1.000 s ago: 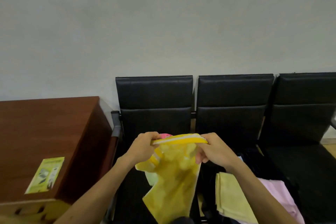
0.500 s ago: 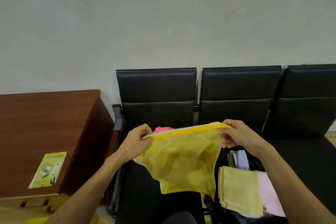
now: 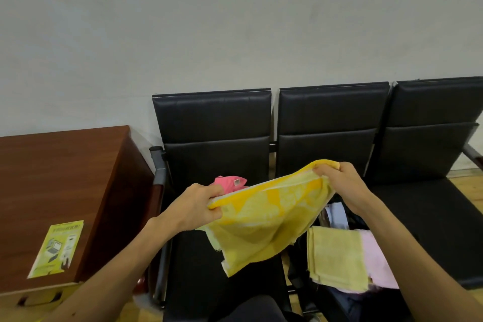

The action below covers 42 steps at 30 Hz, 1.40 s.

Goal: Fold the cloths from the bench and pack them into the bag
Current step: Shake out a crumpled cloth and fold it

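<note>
1. My left hand [image 3: 194,205] grips the lower left end of the yellow cloth [image 3: 264,219]. The fingers are curled tight round its top hem.
2. My right hand [image 3: 342,183] pinches the other end of that hem, higher up and further right. Its fingers are closed on the fabric.
3. The yellow cloth is stretched in the air between my 2 hands. It hangs over the gap between the left and middle seats of the black bench [image 3: 431,217]. Its top edge slants up to the right and the rest hangs slack below.
4. A pink cloth [image 3: 230,182] lies at the back of the left seat, partly hidden behind the yellow one.
5. On the middle seat a folded pale yellow cloth [image 3: 337,256] lies over a light pink cloth [image 3: 376,261].
6. Both rest on a dark bag [image 3: 345,303]. I cannot tell whether they sit inside it or only on top.
7. A wooden cabinet [image 3: 65,178] stands just beside the bench on the left, with 1 green leaflet [image 3: 58,248] lying flat on it.
</note>
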Available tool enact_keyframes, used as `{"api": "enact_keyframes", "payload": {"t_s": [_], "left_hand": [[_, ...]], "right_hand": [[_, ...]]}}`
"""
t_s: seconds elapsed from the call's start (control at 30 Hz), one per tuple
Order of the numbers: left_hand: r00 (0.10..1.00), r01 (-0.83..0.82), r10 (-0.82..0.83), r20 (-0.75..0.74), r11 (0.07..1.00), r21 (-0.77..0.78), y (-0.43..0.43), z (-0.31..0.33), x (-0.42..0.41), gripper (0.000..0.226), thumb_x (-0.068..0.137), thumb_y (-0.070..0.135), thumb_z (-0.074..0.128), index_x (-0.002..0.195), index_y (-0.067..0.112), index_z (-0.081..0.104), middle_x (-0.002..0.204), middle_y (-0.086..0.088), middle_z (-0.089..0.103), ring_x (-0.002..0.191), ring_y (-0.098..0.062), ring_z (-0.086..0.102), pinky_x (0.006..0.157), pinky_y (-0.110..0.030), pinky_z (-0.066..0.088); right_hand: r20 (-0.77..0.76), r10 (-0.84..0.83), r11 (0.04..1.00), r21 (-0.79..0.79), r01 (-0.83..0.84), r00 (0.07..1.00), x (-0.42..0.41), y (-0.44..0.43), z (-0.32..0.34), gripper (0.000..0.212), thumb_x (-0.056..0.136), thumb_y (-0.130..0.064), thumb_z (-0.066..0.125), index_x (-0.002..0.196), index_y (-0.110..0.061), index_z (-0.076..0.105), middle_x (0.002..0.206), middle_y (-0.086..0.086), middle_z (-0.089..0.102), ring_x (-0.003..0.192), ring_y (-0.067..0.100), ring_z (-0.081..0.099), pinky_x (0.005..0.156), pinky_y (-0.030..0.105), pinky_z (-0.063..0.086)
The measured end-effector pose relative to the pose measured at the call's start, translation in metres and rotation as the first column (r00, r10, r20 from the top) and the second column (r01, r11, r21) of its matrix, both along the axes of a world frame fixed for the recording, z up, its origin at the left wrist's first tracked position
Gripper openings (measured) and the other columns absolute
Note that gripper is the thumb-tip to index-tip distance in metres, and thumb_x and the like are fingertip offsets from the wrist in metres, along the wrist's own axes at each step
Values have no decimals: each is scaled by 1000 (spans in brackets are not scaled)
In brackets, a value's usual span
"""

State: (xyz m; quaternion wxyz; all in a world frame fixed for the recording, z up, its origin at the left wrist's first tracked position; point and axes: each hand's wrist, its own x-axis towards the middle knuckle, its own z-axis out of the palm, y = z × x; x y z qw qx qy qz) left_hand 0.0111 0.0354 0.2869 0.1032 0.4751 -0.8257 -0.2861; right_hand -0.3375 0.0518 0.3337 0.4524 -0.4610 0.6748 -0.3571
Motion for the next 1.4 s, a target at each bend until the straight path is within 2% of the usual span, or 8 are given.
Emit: {"api": "enact_keyframes", "payload": {"t_s": [0.13,0.3,0.5,0.73,0.97,1.1,1.23,1.4], "left_hand": [[992,-108,114,-61,989,99,-1,-2,5,9,87,14,56,81,17,62,74,-4,63,68,-22,61,63,-44,49],[947,-231,269,-176,951,207,-3,-6,15,12,98,21,59,93,23,71,85,-1,70,80,-14,68,70,-31,56],[456,-338,751,-478,643,687,-4,-1,25,31,96,30,60,105,3,72,89,-12,75,78,-23,73,67,-33,61],[306,-483,781,-545,621,618,0,-8,4,24,96,30,61,99,10,73,93,-13,76,80,-24,74,72,-40,62],[368,-519,719,-590,685,511,13,5,-25,24,98,27,59,94,7,73,88,-18,73,83,-33,72,73,-46,60],[450,-456,635,-628,768,450,23,17,-49,26,98,23,59,92,2,73,83,-23,71,82,-42,70,70,-47,59],[573,-353,506,-645,862,363,34,29,-77,26,98,24,59,88,5,74,80,-16,73,81,-36,72,73,-45,60],[653,-291,375,-658,926,239,42,28,-99,27,98,32,61,85,11,74,75,-13,70,74,-34,68,71,-58,54]], "right_hand": [[24,-18,1000,0,18,1000,0,4,-5,36,92,-21,63,90,15,64,79,19,62,76,30,63,72,41,54],[48,-57,998,-24,58,997,-2,8,-8,39,94,-21,63,96,18,62,85,22,63,78,33,63,76,45,56],[49,-187,976,-103,191,981,2,9,-8,34,93,-22,64,83,11,63,76,19,61,70,28,63,66,38,54],[28,-284,951,-122,285,958,22,16,-19,45,96,-16,55,54,-17,40,40,-11,37,41,6,37,47,24,34],[74,-139,972,-182,151,987,53,37,-22,40,99,-30,54,76,3,53,68,18,48,64,22,49,61,36,41],[-1,-42,955,-294,40,999,78,45,-18,31,101,-28,52,76,-9,50,68,2,49,60,10,48,58,23,42],[16,-10,951,-308,14,1000,95,44,-17,19,98,-32,57,86,-17,57,80,5,64,74,22,65,65,32,55],[-43,-77,931,-361,57,996,110,44,-14,24,97,-39,57,80,-22,60,66,-2,61,58,7,57,54,23,46]]}}
